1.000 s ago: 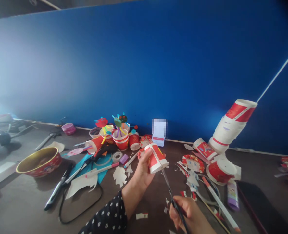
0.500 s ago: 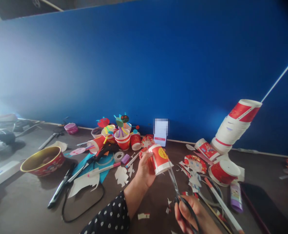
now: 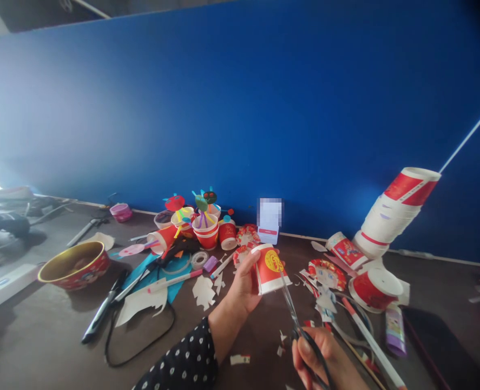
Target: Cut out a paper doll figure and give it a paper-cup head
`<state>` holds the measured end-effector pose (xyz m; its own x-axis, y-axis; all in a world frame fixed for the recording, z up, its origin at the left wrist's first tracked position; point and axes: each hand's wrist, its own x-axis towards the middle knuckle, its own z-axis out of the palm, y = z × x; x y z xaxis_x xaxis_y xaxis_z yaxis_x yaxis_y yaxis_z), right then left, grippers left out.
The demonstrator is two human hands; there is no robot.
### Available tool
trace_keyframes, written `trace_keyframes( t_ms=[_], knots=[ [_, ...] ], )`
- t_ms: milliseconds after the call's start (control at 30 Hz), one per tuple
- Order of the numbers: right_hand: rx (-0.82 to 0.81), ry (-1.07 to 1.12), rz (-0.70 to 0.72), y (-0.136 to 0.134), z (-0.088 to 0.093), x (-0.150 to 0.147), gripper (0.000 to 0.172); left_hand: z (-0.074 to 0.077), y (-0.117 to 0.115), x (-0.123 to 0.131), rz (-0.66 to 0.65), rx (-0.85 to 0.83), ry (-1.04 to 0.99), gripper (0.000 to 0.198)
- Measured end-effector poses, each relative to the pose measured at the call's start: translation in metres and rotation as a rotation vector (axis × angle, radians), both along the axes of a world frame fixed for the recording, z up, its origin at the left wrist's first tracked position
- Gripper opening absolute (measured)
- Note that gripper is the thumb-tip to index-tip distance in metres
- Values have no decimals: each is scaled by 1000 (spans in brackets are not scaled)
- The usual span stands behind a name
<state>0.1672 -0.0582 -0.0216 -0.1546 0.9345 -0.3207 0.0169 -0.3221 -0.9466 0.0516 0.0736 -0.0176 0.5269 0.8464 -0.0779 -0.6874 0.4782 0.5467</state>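
- Backing the work area, a blue wall (image 3: 240, 108) is seen behind a brown table (image 3: 40, 341); the work is held over the table's near part, within easy reach of both hands.
- Leaning near the wall at right, a tilted stack (image 3: 392, 211) of red-and-white paper cups is kept well apart from the hands, seemingly as spare stock.
- Standing at left, a gold-lined red bowl (image 3: 74, 265) is likewise placed out of the working path.
- Grouping along the wall, cups topped with coloured paper figures (image 3: 205, 233) are set back, probably to leave the near table free.
- Holding the work, the left hand (image 3: 243, 281), with a dotted sleeve (image 3: 178, 355) at the wrist, is clenched around a red cup (image 3: 269, 269). The cup is tilted and raised clear of the table, apparently so that its lower edge can be reached.
- Grasping the scissors (image 3: 293, 319) by the handle loops, the right hand (image 3: 321, 360) is closed. The blade tips are brought to the cup's lower edge; blade opening cannot be told.
- Lying nearby, a tape roll (image 3: 199, 259) and pen (image 3: 175, 281) are left within reach; paper scraps (image 3: 238, 359) are scattered below the hands.
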Motion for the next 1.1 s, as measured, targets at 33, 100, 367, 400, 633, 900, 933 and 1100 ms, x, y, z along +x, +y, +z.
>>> trace_keyframes(
  t_ms=[33,100,367,400,633,900,933,1100],
  knots=[
    [7,-2,6,0,-1,0,59,0,0,0,-6,2,-3,29],
    [31,-16,23,1,-3,1,58,-1,0,-1,-12,0,-8,28],
    [71,-6,20,3,-8,0,56,-1,-3,0,-43,-62,-31,27],
    [74,-8,1,2,-7,-1,56,-1,-3,0,-50,-66,-39,27],
    [61,-31,-106,-4,3,-6,56,-3,-3,-1,-104,-34,-87,33],
    [78,20,-128,-6,1,-7,50,-1,-5,-1,-97,-58,-84,31],
    [73,31,-124,-6,0,-7,50,-1,-5,-1,-101,-62,-83,31],
    [29,53,-31,0,-4,-3,56,-1,-5,-2,-81,-66,-92,31]
  ],
)
